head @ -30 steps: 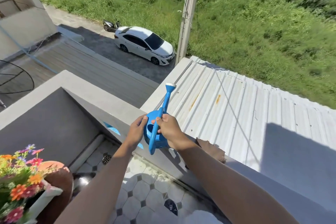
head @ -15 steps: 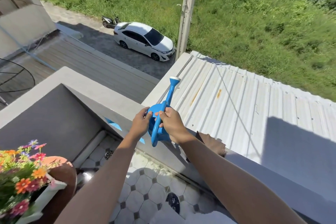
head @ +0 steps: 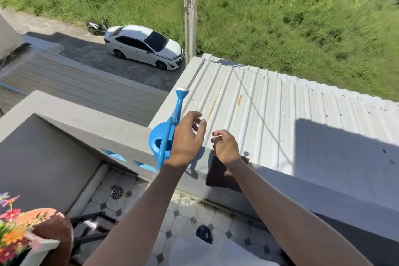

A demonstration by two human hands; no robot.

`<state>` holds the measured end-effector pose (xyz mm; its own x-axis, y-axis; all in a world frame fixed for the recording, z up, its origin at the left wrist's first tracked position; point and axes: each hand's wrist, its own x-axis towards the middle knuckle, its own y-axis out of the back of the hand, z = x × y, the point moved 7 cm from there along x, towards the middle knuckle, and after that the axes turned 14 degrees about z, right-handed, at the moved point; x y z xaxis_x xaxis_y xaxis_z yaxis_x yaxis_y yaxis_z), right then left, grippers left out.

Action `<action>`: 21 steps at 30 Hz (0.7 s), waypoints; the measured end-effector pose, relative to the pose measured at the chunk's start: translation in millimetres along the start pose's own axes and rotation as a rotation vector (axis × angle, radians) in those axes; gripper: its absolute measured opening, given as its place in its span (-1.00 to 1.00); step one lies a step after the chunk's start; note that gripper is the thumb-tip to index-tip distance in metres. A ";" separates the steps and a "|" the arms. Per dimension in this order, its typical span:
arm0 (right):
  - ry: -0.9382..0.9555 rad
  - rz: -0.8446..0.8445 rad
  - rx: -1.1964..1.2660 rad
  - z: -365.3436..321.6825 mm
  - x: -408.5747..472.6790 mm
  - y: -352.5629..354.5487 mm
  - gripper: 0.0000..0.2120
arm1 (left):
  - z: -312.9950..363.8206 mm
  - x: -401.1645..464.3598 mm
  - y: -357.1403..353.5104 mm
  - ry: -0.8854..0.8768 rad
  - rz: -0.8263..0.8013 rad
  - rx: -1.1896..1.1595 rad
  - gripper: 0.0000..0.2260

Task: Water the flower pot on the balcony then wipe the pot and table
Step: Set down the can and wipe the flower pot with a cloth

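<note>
Blue watering can (head: 160, 142) is sitting on ledge (head: 121, 134), spout pointing away, just left of the left hand (head: 186, 138). Left hand is hovering unclenched, nearer than the right hand (head: 225, 147), which is pinching sth tiny, can't ID.

A white car (head: 143, 46) is parked beside a utility pole (head: 190, 13), beyond a corrugated metal roof (head: 269, 110).

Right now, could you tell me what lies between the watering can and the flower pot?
In the head view, only grey balcony wall and tiled floor with its drain.
</note>
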<state>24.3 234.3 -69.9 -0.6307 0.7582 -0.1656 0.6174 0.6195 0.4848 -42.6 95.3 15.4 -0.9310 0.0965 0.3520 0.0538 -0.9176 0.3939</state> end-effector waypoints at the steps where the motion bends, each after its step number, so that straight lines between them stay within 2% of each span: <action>1: 0.008 0.027 -0.074 14.5 0.3 9.1 -0.81 | -7.7 -11.3 -19.7 0.046 -0.085 0.041 -0.80; 3: 0.027 0.034 -0.150 43.0 -3.3 24.2 -0.82 | -38.4 -39.7 -55.1 0.196 -0.264 0.225 -0.72; 6: 0.002 0.024 -0.126 77.8 -12.4 39.3 -0.94 | -88.9 -88.3 -81.8 0.430 -0.464 0.520 -0.53; 8: 0.041 0.040 -0.116 86.5 -15.3 45.0 -0.78 | -102.3 -114.9 -91.8 0.476 -0.508 0.533 -0.45; 10: 0.093 0.012 -0.157 93.6 -15.0 44.8 -0.60 | -105.4 -133.2 -99.2 0.477 -0.505 0.479 -0.45; 12: 0.033 -0.001 -0.171 104.9 -14.8 45.0 -0.52 | -107.2 -145.6 -105.8 0.463 -0.523 0.430 -0.48; 14: -0.044 -0.004 -0.140 114.1 -14.8 44.6 -0.57 | -110.0 -149.3 -105.2 0.502 -0.514 0.380 -0.63; 16: -0.159 -0.001 -0.111 113.9 -19.3 45.4 -0.79 | -106.0 -147.2 -100.8 0.535 -0.499 0.261 -0.85; 17: -0.233 -0.005 -0.091 113.2 -21.9 44.3 -0.82 | -99.0 -144.6 -96.3 0.507 -0.488 0.199 -0.85; 19: -0.370 -0.057 -0.003 108.0 -33.2 36.8 -0.66 | -80.8 -135.8 -80.2 0.352 -0.436 0.130 -0.81; 21: -0.546 -0.148 0.198 103.0 -48.7 20.7 -0.50 | -66.0 -130.4 -57.2 0.203 -0.404 0.134 -0.81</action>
<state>116.2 231.2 -140.2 -0.4167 0.6233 -0.6617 0.6505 0.7130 0.2619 51.9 109.7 -109.1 -0.9380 0.3460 -0.0202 -0.2939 -0.7630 0.5757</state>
